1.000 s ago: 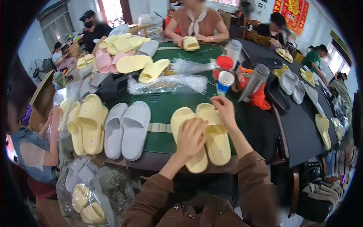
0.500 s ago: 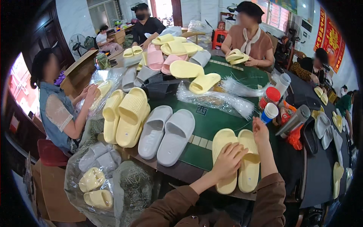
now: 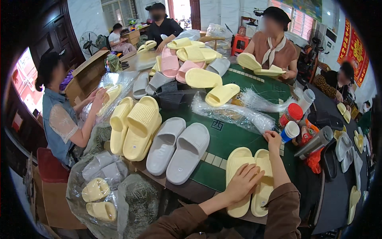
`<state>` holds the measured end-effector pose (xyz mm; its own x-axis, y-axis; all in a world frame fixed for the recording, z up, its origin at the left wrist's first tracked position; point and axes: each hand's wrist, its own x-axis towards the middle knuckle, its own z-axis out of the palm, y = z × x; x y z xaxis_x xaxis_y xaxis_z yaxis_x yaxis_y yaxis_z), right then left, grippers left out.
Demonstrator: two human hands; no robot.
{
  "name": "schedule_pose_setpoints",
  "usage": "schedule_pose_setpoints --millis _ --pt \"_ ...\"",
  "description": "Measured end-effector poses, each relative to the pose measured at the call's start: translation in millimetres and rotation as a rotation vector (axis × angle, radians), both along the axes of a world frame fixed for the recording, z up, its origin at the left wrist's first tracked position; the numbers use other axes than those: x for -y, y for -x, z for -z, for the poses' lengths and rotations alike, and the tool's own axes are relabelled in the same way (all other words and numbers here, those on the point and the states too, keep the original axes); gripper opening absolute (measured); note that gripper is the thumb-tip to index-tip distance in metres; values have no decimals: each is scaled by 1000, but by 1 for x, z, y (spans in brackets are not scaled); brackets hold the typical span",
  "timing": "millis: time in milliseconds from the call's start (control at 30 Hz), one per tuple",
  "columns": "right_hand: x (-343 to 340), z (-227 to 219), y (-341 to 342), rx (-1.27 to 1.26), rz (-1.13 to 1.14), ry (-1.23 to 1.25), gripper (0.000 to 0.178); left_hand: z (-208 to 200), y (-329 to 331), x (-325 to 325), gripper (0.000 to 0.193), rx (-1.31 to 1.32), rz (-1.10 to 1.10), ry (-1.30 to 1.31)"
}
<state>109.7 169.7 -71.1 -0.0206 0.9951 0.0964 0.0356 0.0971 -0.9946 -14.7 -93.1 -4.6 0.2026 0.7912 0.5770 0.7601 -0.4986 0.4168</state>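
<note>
Yellow slippers (image 3: pixel 260 199), 1 pair, lie at the near edge of the green-topped table (image 3: pixel 213 175) under our left hand (image 3: pixel 242 183), loosely spread. Our right hand (image 3: pixel 273 142) has fingertips together beside clear strands (image 3: pixel 259 121); any grip, we cannot tell. Leftward are 2 grey slippers (image 3: pixel 188 159).

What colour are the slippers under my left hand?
The slippers are pale yellow, clearest in head view.
</note>
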Motion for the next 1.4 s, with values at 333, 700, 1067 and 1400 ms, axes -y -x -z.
schedule_pose_setpoints --millis 333,700,1067,1400 --pt "19 -19 -7 367 21 -206 13 -1 6 -16 50 23 87 -39" --pt "136 -100 3 168 -158 -354 13 -19 12 -43 52 1092 77 446" --pt "252 -112 -42 -33 -684 4 12 -14 50 -66 23 1674 114 422" --pt "250 -121 -62 -161 -427 257 18 -35 18 42 25 869 109 337"
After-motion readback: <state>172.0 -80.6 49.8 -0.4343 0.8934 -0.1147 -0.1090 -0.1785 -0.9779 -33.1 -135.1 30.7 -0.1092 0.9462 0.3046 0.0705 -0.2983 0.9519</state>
